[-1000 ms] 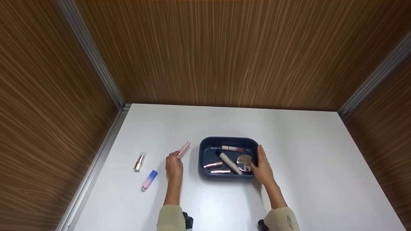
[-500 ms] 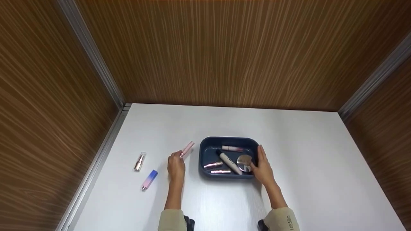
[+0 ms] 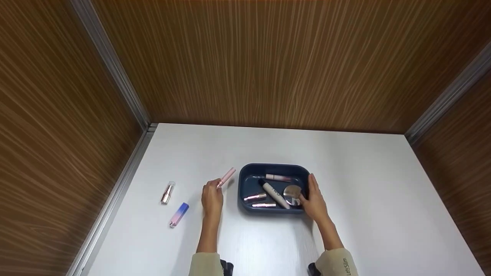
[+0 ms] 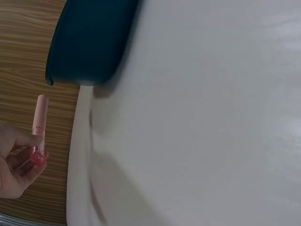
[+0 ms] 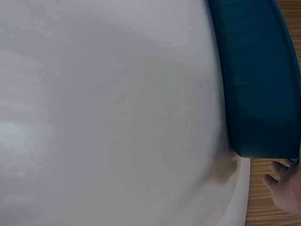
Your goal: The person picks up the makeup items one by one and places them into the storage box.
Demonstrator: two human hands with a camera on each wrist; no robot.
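The pink tube (image 3: 227, 177) moved rightward, pinched by the left grip (image 3: 212, 197), long axis slanting far-right.

The place looks like a partitioned work booth: a plain white table (image 3: 368, 184) is boxed in on three visible sides by wood-grain panels (image 3: 245, 61), with grey metal strips (image 3: 112, 61) at the corners. Whether office or lab cannot be told.

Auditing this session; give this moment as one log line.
left hand: holds pink cosmetic tube beside navy tray | right hand: grips tray's right side | on table: clear-capped lipstick, blue-pink tube
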